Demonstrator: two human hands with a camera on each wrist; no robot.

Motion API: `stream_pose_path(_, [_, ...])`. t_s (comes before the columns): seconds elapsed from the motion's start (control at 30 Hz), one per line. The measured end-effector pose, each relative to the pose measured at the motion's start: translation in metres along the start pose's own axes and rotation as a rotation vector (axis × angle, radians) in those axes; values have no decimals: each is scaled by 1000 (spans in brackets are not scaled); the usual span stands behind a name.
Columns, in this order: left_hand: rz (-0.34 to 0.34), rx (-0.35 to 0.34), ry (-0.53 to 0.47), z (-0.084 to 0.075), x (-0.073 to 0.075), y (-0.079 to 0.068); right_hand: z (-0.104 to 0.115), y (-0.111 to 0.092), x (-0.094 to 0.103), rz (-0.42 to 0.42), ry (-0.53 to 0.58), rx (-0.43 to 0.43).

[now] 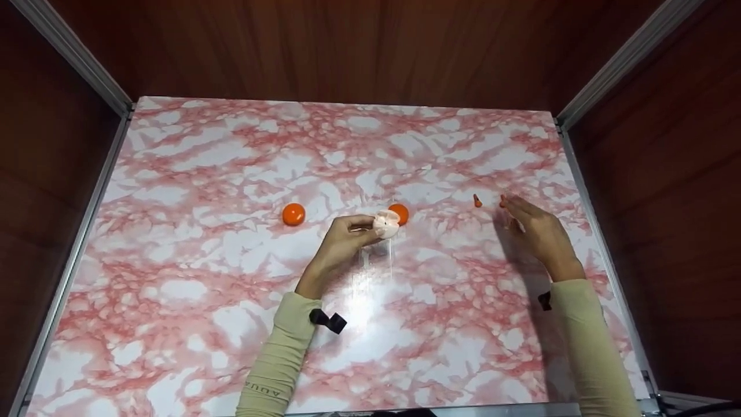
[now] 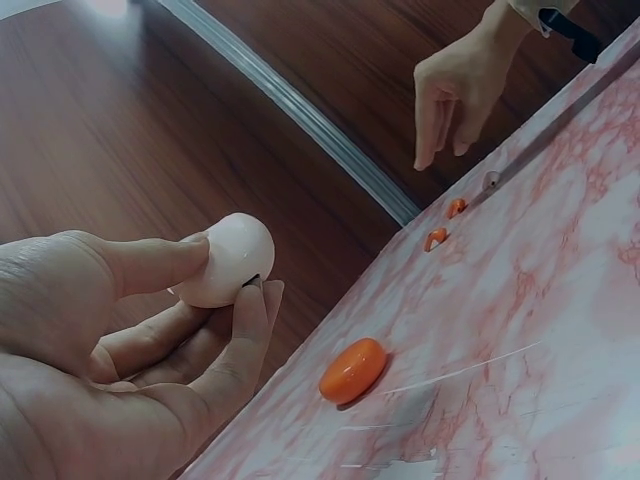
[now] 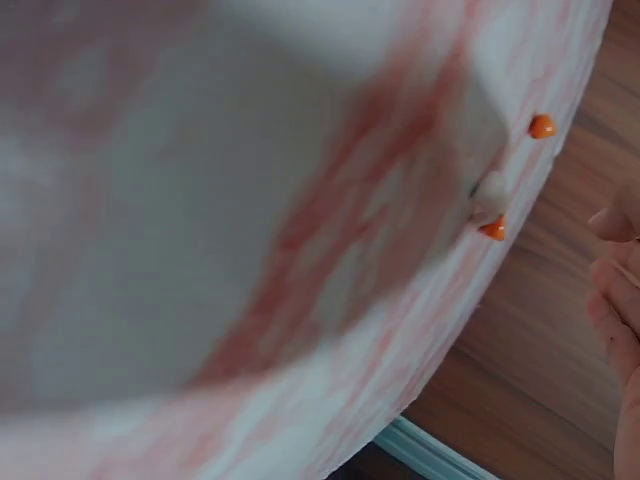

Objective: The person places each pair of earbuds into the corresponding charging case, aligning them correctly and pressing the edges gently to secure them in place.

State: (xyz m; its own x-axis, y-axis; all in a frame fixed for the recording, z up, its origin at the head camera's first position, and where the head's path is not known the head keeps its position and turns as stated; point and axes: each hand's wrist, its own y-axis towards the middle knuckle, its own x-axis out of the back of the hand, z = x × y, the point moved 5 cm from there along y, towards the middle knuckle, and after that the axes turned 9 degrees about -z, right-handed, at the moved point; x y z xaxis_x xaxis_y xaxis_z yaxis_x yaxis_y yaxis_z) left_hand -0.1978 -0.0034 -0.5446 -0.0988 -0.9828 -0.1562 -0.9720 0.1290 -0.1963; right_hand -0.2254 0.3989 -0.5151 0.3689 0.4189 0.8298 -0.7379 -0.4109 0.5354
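Observation:
Between the thumb and fingers of my left hand (image 1: 341, 242) is a pinched white rounded piece (image 2: 235, 260), held above the table; in the head view a hollow and a small dark spot show on it. Beyond it lies a glossy orange disc (image 1: 400, 212), partly covered by the piece in the head view. My right hand (image 1: 539, 230) hovers over the right side, fingers pointing down with nothing visible in them. Below it are two small orange pieces (image 3: 542, 126) and a small whitish piece (image 3: 490, 197), close to one of the orange ones.
A second glossy orange disc (image 1: 293, 214) lies left of the left hand. The red-and-white marbled table (image 1: 191, 324) is bounded by dark wooden panels (image 1: 347, 52) at the back and both sides, with metal rails (image 1: 75, 55) at the corners.

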Motion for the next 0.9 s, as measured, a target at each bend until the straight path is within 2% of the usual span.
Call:
stream_pose_path(0.13, [-2, 2, -21, 0, 2, -1, -3, -12, -6, 120, -21, -78])
stream_pose_path(0.23, [-11, 4, -22, 0, 4, -2, -3, -19, -11, 160, -30, -67])
stream_pose_path(0.43, [-16, 0, 4, 0, 6, -1, -1, -25, -17, 163, -43, 19])
stream_pose_path(0.7, [-12, -1, 18, 0, 4, -2, -4, -24, -17, 170, -43, 49])
stream_pose_path(0.9, [-5, -9, 14, 1, 3, -2, -3, -22, -19, 228, -69, 73])
